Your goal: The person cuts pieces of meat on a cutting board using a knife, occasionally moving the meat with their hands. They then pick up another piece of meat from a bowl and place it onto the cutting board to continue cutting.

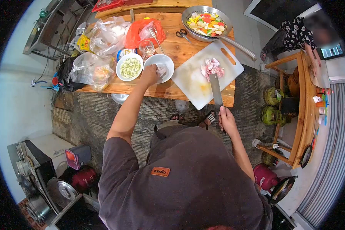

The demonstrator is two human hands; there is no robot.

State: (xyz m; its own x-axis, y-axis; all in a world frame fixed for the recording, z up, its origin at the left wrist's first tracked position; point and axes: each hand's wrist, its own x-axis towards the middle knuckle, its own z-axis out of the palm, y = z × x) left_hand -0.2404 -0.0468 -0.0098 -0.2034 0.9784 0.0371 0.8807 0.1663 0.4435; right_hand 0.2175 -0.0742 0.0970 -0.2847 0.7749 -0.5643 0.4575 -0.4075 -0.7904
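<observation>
My right hand [228,121] is wrapped round the handle of a knife [216,90], whose broad blade lies over the white cutting board [188,74]. At the blade's tip sits a small heap of cut pale-pink raw meat [213,68]. My left hand [151,75] reaches over the near left side of a white bowl [169,61], its fingers bent together inside. Beside those fingers lies a pale piece [162,71], perhaps meat; what they pinch is hidden. Immediately left stands a second white bowl with pale green shreds [130,68].
A perforated metal pan [228,19] of chopped colourful vegetables and black scissors [183,34] lie beyond the board. Plastic bags [92,69], a red bag [136,30] and a glass [147,49] crowd the table's left. At right, a person [295,34] leans by a wooden rack [299,115].
</observation>
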